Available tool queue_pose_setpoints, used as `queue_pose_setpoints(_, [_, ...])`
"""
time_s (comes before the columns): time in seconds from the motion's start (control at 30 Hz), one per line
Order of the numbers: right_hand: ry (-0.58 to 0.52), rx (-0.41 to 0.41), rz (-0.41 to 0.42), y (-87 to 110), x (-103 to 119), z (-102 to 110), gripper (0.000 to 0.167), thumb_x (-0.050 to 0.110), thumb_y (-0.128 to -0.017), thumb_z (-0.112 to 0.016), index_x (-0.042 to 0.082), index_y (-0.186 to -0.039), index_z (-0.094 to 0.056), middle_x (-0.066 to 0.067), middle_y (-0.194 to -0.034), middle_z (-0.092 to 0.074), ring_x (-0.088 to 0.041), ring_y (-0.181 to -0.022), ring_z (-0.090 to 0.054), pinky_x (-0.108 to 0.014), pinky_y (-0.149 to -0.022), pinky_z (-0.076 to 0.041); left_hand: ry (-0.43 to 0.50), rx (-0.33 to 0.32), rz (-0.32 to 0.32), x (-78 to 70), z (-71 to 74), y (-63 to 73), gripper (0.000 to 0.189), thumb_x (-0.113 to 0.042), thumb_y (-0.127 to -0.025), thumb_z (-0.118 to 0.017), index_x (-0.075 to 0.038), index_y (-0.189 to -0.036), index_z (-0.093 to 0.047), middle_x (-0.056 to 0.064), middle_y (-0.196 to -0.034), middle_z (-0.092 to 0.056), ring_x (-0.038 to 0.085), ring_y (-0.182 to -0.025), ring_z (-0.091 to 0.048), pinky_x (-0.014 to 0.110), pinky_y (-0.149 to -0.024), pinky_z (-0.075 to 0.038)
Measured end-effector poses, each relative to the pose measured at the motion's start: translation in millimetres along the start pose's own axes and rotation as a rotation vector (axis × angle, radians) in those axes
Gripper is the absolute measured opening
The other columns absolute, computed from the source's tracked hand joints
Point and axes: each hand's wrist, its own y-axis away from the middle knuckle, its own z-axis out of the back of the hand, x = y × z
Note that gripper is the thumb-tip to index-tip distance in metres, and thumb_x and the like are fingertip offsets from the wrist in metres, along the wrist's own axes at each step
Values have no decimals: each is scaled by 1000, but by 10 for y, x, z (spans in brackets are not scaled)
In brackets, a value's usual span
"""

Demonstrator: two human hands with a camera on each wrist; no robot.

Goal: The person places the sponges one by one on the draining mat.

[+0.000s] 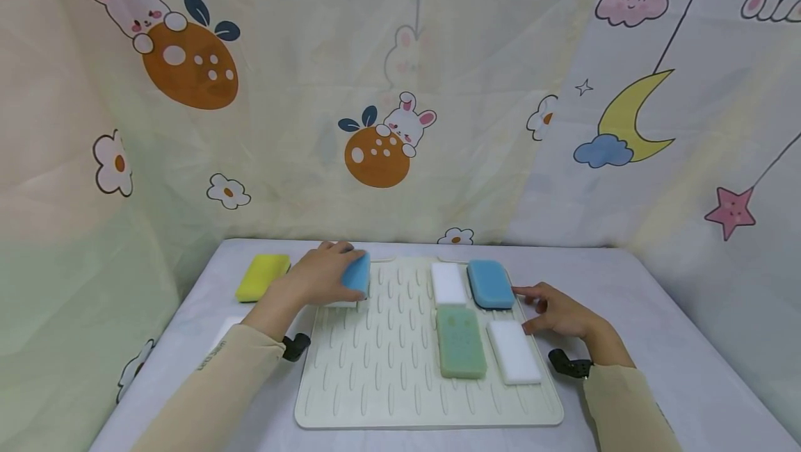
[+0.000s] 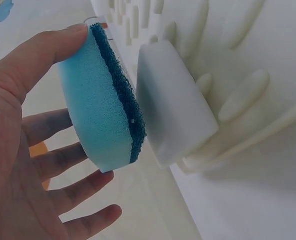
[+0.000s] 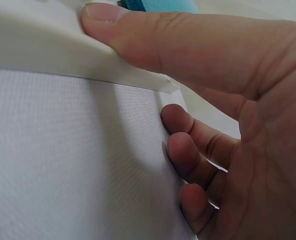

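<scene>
My left hand [image 1: 323,275] pinches a blue sponge [image 2: 95,105] between thumb and fingers, at the far left corner of a white ridged draining board [image 1: 394,382]. A dark blue scouring layer on the sponge faces a white sponge block [image 2: 175,107] lying on the board close by. On the board's right edge, my right hand [image 1: 560,313] rests its thumb [image 3: 137,40], with the index finger reaching beside another blue sponge [image 1: 491,284]. The other right fingers [image 3: 183,155] bend loosely beside the board, low over the white cloth.
On the board's right half lie a white block [image 1: 448,283], a green sponge [image 1: 460,342] and another white block [image 1: 514,351]. A yellow sponge [image 1: 263,277] sits on the table left of the board. Behind the table hangs a printed curtain [image 1: 300,125].
</scene>
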Motion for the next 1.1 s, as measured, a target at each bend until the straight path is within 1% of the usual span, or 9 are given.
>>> queue_pose_setpoints(0.13, [-9, 3, -6, 9, 14, -1, 90, 21, -73, -92, 6, -152, -52, -15, -121, -54, -24, -95, -43, -34, -76, -41, -15, 1, -18, -58, -16, -31, 87, -60, -83, -78, -20, -155, -50, 12, -157, -48, 40, -143, -44, 59, -114, -43])
queue_pose_setpoints(0.4, [-11, 1, -7, 7, 29, -4, 90, 21, -72, -92, 5, -151, -52, -16, -121, -53, -25, -95, -43, -34, -76, -40, -26, -4, -28, -189, -52, -113, 88, -64, -83, -77, -22, -155, -50, 10, -157, -49, 37, -142, -45, 58, -113, -44])
queue_pose_setpoints(0.73, [-10, 0, 1, 3, 16, -1, 89, 20, -72, -91, 4, -151, -52, -16, -121, -53, -25, -94, -42, -32, -75, -40, -47, -18, -24, -350, -162, -223, 89, -69, -82, -75, -23, -155, -50, 9, -156, -50, 36, -139, -48, 57, -112, -45])
queue_pose_setpoints(0.9, [-8, 0, -5, 2, 7, -6, 90, 21, -72, -91, 5, -151, -52, -16, -121, -53, -24, -94, -43, -33, -76, -40, -63, -3, -6, -414, -210, -266, 88, -69, -83, -74, -24, -155, -49, 8, -156, -50, 37, -141, -47, 57, -113, -44])
queue_pose_setpoints(1.1, [-14, -1, -6, 5, 8, -8, 89, 21, -72, -91, 6, -151, -52, -15, -121, -53, -24, -94, -43, -33, -75, -40, -57, 11, -2, -462, -233, -297, 88, -67, -84, -75, -23, -156, -48, 9, -157, -49, 38, -141, -46, 59, -112, -43])
